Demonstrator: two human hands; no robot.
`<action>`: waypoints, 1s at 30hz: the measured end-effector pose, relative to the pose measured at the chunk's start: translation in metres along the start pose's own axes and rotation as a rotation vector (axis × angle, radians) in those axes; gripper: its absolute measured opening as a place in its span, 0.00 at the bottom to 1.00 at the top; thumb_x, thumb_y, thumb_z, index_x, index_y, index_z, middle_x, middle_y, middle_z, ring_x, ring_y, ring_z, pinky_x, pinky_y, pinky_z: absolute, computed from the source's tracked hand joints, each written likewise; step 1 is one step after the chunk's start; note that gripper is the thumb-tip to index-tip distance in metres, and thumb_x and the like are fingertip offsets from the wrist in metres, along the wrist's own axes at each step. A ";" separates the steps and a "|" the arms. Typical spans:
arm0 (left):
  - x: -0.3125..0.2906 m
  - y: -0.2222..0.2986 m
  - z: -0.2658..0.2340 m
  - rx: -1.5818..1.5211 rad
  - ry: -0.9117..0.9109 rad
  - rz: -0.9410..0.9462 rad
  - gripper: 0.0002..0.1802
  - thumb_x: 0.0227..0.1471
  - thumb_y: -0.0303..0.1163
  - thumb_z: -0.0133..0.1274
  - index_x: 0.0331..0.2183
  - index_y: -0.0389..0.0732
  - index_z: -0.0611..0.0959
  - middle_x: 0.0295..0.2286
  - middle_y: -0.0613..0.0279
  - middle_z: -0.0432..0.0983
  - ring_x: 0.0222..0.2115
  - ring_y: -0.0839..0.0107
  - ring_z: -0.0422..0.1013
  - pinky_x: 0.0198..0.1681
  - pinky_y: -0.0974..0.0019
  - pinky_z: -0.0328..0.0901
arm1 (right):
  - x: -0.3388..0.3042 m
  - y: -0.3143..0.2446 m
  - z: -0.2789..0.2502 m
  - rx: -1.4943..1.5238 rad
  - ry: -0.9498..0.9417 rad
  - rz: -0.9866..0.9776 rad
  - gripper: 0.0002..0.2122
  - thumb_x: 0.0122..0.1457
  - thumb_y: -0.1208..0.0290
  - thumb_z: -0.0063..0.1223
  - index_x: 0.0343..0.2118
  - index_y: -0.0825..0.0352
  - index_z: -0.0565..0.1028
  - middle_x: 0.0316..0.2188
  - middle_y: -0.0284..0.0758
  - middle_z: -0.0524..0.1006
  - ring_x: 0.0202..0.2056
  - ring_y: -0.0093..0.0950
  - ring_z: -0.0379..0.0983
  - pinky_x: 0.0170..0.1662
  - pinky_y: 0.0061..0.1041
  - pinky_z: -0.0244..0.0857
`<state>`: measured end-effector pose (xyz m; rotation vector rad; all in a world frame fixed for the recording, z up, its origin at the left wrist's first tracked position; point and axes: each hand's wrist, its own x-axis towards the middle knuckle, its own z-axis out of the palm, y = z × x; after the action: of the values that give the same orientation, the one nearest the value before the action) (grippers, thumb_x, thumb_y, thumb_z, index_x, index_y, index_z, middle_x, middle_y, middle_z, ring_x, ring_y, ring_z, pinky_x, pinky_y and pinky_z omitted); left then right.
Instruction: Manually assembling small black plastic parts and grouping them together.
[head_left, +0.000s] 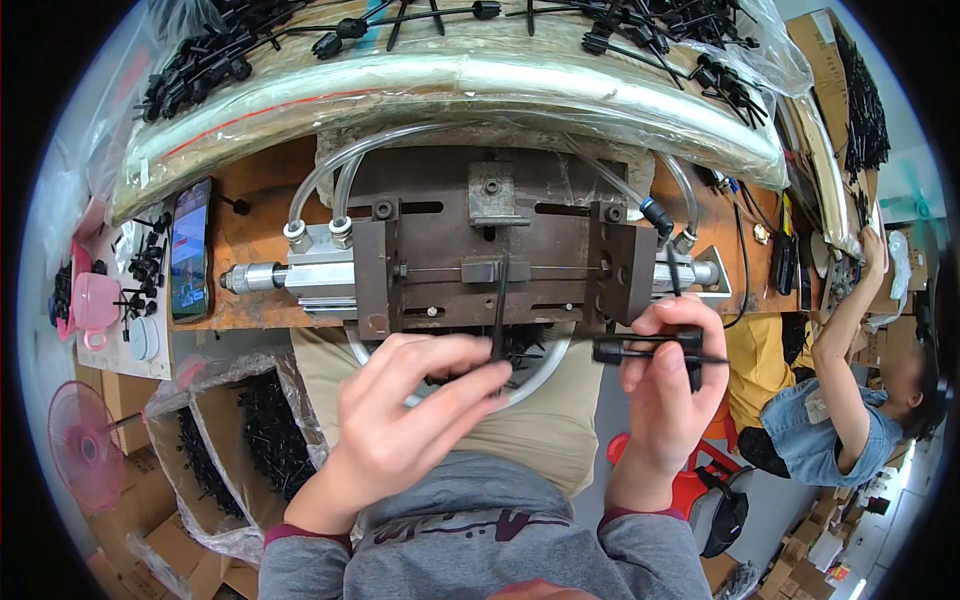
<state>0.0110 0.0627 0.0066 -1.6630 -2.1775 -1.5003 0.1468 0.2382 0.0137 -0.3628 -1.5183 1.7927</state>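
Observation:
My left hand point(385, 420) is closed in a pinch on a thin black rod point(502, 310), which points away from me over the small metal block point(481, 271) at the centre of a brown metal fixture point(440, 225). Whether the rod touches the block I cannot tell. Several black plastic stems with thicker ends point(650, 347) are gripped in the fingers of my right hand point(668, 400), right of the fixture's near edge. Silver air cylinders point(322, 272) flank the fixture, with clear hoses point(318, 185) attached. Black parts below the fixture are partly hidden by my left hand.
Beyond the fixture, a plastic-wrapped ledge point(460, 85) bears many black stems. At left are a phone point(191, 250), a pink cup point(97, 305), a pink fan point(85, 445) and a plastic-lined carton point(215, 400) of black parts. A co-worker point(835, 410) reaches forward at right.

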 end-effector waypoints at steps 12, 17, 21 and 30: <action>0.007 -0.015 0.030 0.386 -0.041 0.080 0.13 0.40 0.27 0.61 0.32 0.32 0.83 0.45 0.51 0.77 0.24 0.72 0.73 0.29 0.70 0.67 | -0.015 0.010 0.006 -0.694 -0.040 -0.417 0.18 0.46 0.91 0.58 0.43 0.72 0.75 0.37 0.45 0.79 0.31 0.29 0.77 0.38 0.26 0.71; 0.005 -0.011 0.028 0.379 -0.049 0.007 0.15 0.37 0.27 0.65 0.33 0.36 0.84 0.45 0.56 0.78 0.24 0.71 0.74 0.28 0.71 0.66 | -0.015 0.010 0.010 -0.814 -0.087 -0.508 0.18 0.44 0.91 0.54 0.40 0.72 0.78 0.38 0.43 0.79 0.35 0.34 0.77 0.40 0.28 0.70; 0.010 -0.006 0.022 0.268 -0.058 -0.050 0.17 0.36 0.26 0.68 0.34 0.37 0.83 0.42 0.56 0.80 0.24 0.71 0.75 0.28 0.70 0.68 | -0.020 0.010 0.013 -0.857 -0.181 -0.506 0.18 0.42 0.89 0.54 0.40 0.73 0.80 0.40 0.43 0.79 0.36 0.34 0.77 0.39 0.27 0.70; -0.003 0.012 0.013 -0.624 0.054 -0.306 0.21 0.34 0.21 0.71 0.34 0.32 0.81 0.31 0.54 0.79 0.28 0.70 0.76 0.33 0.70 0.70 | -0.021 0.023 0.026 -0.861 -0.378 -0.644 0.22 0.42 0.79 0.58 0.44 0.74 0.78 0.46 0.51 0.76 0.35 0.34 0.76 0.34 0.25 0.73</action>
<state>0.0274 0.0692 0.0059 -1.4054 -2.1402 -2.4744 0.1362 0.2045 -0.0061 0.0884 -2.3008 0.6675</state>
